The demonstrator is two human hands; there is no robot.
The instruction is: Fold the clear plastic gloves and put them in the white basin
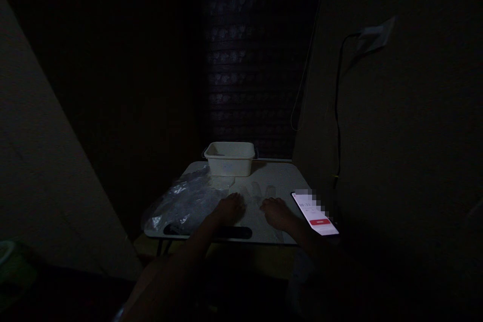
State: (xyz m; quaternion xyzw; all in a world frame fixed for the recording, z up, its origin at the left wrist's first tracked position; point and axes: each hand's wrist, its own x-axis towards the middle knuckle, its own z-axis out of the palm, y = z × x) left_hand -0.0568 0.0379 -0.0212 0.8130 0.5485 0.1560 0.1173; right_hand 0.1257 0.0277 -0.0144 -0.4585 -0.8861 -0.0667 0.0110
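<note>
Film (257, 190) could fold up in the dark

It lies thin and clear on the table (289, 173), with round ends that look like glove fingers; the left hand (231, 207) bends its fingers down by the film's left side; the right hand (276, 212) is curled at its near right; I cannot tell if either one pinches it. Film this thin may stick to itself, or rip if pulled hard; dim light makes its edges easy to miss; the shiny bag (188, 201) is near the left hand, so it could get snagged too; the phone (308, 211) sits by the right arm (307, 237), and a bump might knock it down.
</note>
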